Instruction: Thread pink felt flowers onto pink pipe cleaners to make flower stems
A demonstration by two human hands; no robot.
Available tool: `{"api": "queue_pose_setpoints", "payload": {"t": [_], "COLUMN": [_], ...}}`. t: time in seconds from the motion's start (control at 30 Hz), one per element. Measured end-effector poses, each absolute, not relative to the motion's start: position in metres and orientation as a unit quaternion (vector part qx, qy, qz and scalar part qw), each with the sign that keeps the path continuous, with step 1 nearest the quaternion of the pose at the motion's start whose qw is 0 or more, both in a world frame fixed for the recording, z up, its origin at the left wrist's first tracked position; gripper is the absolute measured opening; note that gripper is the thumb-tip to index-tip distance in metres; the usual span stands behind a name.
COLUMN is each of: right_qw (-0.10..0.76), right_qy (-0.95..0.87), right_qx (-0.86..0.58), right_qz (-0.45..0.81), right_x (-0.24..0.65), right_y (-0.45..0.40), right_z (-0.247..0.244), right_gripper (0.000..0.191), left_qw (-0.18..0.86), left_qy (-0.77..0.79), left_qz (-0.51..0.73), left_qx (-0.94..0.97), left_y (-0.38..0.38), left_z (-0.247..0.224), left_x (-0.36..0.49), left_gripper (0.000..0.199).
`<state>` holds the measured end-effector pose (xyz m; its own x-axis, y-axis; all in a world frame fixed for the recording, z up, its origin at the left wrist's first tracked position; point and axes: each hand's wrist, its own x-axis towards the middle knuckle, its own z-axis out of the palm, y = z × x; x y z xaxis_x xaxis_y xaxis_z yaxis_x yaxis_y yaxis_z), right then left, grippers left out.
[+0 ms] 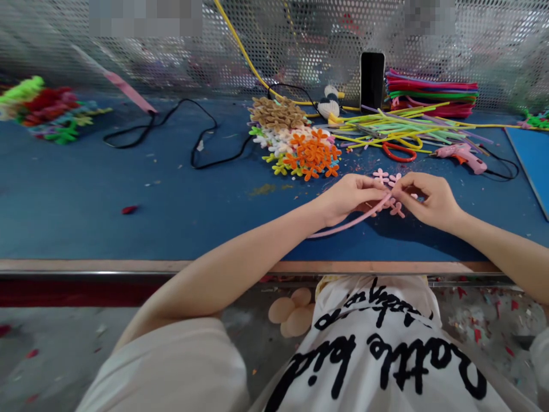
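Observation:
A pink pipe cleaner (348, 225) trails down to the left from between my hands. My left hand (349, 197) is closed around it, thumb and fingers pinching near its upper end. Fingertips of my right hand (431, 197) pinch the same end, close against the left fingers. Small pink pipe-cleaner flowers (397, 208) lie on the table around and beneath my fingertips, some partly hidden by the hands. Beyond my left hand sits a heap of fuzzy flowers, with orange flowers (315, 151) in front and brown flowers (278, 113) at the back.
Loose pipe cleaners (398, 129) and red-handled scissors (398, 152) lie behind my hands. A pink glue gun (462, 155) rests at right, near a blue board (532, 166). A phone (372, 80) leans on the mesh. At left are a pink-handled tool (128, 91) and its black cord.

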<state>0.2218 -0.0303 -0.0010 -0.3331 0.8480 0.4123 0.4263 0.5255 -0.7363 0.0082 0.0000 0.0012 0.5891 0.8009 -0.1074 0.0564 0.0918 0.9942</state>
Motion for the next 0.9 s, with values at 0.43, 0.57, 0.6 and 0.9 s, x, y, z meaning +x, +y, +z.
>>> {"api": "queue_pose_setpoints", "payload": {"t": [0.43, 0.57, 0.6, 0.9], "right_qw": [0.418, 0.426, 0.423, 0.357], "right_qy": [-0.5, -0.49, -0.489, -0.51], "right_qx": [-0.478, -0.493, -0.497, -0.503], "right_qz": [0.589, 0.58, 0.578, 0.599], "right_x": [0.213, 0.211, 0.211, 0.212], "right_y": [-0.028, -0.029, -0.029, -0.03], "right_z": [0.003, 0.002, 0.002, 0.005], "right_gripper": [0.045, 0.042, 0.042, 0.041], "left_qw": [0.097, 0.1, 0.088, 0.141], "left_qy": [0.273, 0.292, 0.306, 0.343], "left_qz": [0.392, 0.372, 0.362, 0.327], "left_qx": [0.873, 0.875, 0.876, 0.869], "left_y": [0.002, -0.01, -0.012, -0.016], "left_z": [-0.015, -0.011, -0.011, -0.013], "left_x": [0.0, 0.002, 0.002, 0.006], "left_gripper": [0.025, 0.021, 0.021, 0.017]}}
